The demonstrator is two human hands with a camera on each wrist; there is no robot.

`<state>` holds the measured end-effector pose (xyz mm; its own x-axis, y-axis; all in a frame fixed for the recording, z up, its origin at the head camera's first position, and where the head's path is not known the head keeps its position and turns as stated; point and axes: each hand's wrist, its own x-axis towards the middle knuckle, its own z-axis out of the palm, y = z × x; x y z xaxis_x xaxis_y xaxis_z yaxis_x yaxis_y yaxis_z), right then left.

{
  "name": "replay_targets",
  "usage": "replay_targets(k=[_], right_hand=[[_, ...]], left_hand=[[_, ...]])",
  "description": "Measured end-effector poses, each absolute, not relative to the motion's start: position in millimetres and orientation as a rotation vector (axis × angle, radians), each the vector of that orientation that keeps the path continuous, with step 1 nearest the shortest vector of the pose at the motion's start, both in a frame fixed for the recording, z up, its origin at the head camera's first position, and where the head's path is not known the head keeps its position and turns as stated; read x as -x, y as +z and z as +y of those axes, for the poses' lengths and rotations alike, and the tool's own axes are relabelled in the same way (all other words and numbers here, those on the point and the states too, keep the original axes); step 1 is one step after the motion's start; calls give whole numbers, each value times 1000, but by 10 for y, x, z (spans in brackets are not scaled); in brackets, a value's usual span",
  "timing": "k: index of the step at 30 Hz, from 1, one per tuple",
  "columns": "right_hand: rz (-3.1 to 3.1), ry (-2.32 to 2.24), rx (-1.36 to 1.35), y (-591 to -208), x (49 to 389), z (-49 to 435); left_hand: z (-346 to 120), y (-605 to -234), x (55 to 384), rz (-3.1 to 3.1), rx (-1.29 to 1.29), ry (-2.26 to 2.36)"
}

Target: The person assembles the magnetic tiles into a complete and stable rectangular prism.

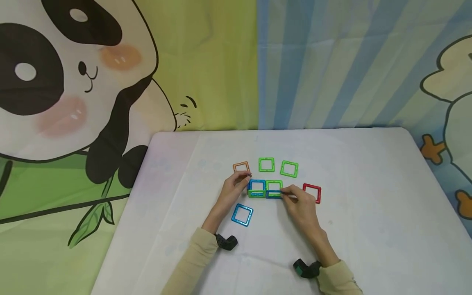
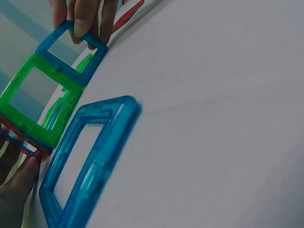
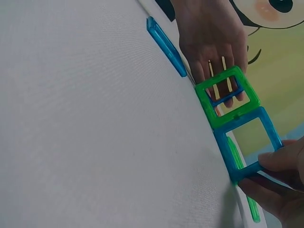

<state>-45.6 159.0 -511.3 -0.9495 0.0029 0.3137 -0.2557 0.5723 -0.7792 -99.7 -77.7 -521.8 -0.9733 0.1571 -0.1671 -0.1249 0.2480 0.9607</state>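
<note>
Magnetic building tiles, open square frames, stand in a joined row mid-table. The row's front has a green tile point(image 2: 57, 130) on the left and a blue tile point(image 3: 221, 142) on the right. My left hand point(image 1: 232, 189) is at the left end, its thumb and fingers pinching a reddish-orange tile point(image 2: 23, 137) there. At the other end my right hand point(image 1: 303, 207) pinches the blue front tile between thumb and fingers. Behind the front stand another blue tile point(image 1: 257, 181) and another green tile point(image 1: 274, 182). Fingers partly cover both ends.
Loose tiles lie around the row: a blue tile point(image 1: 234, 219) in front, an orange tile point(image 1: 241, 163) and two green tiles point(image 1: 266, 158) behind, and a red tile point(image 1: 319, 196) on the right, partly covered by my right hand. A white cloth covers the table point(image 1: 368, 184).
</note>
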Motion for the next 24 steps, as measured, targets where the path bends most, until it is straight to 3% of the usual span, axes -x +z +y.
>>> replay_targets(k=[24], right_hand=[[-2658, 1282, -239, -5162, 423, 1716]], left_hand=[[-769, -5226, 994, 2293, -22, 1818]])
